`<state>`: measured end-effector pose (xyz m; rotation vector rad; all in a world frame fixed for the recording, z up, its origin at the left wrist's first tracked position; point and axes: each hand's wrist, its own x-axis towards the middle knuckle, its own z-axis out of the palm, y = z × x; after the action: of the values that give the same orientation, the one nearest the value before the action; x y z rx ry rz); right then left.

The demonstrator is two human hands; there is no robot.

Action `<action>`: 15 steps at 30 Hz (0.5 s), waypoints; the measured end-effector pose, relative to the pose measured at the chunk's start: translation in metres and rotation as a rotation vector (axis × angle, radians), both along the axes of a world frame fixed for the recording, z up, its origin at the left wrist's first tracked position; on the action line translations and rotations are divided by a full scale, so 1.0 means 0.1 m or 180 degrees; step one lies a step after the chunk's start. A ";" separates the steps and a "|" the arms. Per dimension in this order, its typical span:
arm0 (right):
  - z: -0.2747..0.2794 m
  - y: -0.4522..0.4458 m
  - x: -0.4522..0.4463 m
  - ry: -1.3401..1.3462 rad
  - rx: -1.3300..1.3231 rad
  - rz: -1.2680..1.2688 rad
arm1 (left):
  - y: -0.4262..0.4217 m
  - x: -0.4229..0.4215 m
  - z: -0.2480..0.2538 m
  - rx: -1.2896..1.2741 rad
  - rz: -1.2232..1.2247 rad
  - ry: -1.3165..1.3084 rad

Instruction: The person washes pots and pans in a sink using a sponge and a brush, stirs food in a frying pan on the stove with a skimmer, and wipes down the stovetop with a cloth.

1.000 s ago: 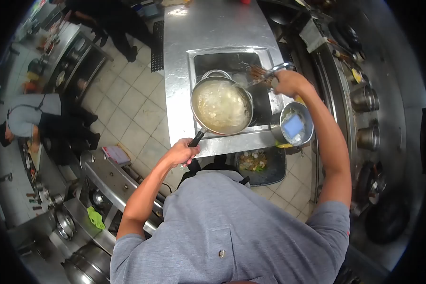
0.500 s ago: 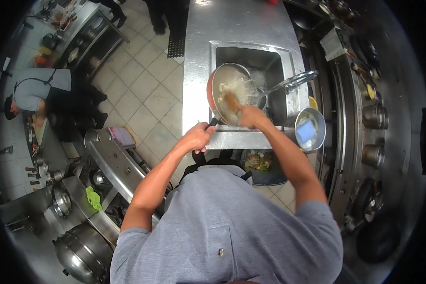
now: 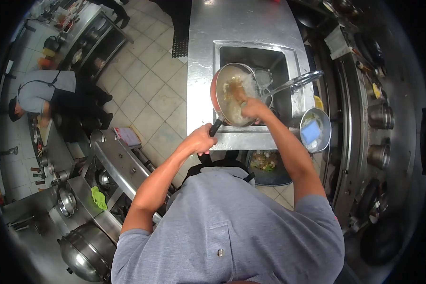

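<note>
A steel counter has a sink set into its six o'clock end; a pot stands off the sink's four o'clock corner, its footing hidden. The tiled floor carries a black mat at ten o'clock from the sink and a bin of scraps at six

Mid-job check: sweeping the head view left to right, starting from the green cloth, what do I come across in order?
Green cloth, left hand on the pan's handle, pan, metal pot with something blue inside, steel pots.
</note>
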<state>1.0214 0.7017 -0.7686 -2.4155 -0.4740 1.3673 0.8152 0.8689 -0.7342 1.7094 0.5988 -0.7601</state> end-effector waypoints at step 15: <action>0.47 0.00 -0.07 0.1404 0.1623 -0.0944 | -0.19 -0.12 -0.10 0.0730 -0.0361 -0.0078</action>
<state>1.0139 0.7015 -0.7219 -1.6439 -0.2864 1.3852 0.8035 0.8496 -0.7441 1.9743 0.5941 -0.7724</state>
